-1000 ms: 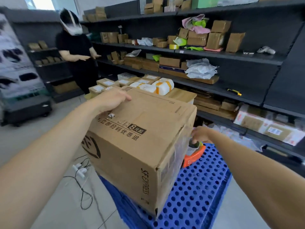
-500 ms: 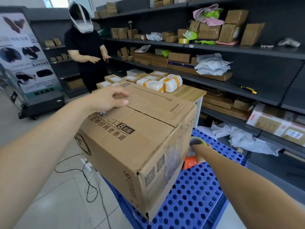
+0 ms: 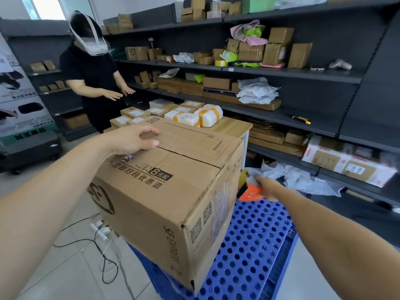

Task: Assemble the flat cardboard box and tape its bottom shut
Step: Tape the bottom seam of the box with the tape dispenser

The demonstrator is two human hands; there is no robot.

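- The cardboard box (image 3: 164,191) stands on the near left corner of the blue perforated pallet (image 3: 255,245) and hangs partly over its edge; the two upper flaps are folded down and meet in a seam with no tape on it.
- The left hand (image 3: 132,139) lies flat with its fingers together, pressing the flaps at the far left end of the seam.
- The right hand (image 3: 267,188) is clamped on an orange tape dispenser (image 3: 249,191) just beside the box's right side.
- Risks, as I judge them: if the left hand lifts, the flaps may spring up; the overhanging box may tip off the pallet under the dispenser's pressure; the tape may run off the seam.
- Readable writing: "SF EXPRESS" on the near corner, "8元起", Chinese characters and QR codes on the box.
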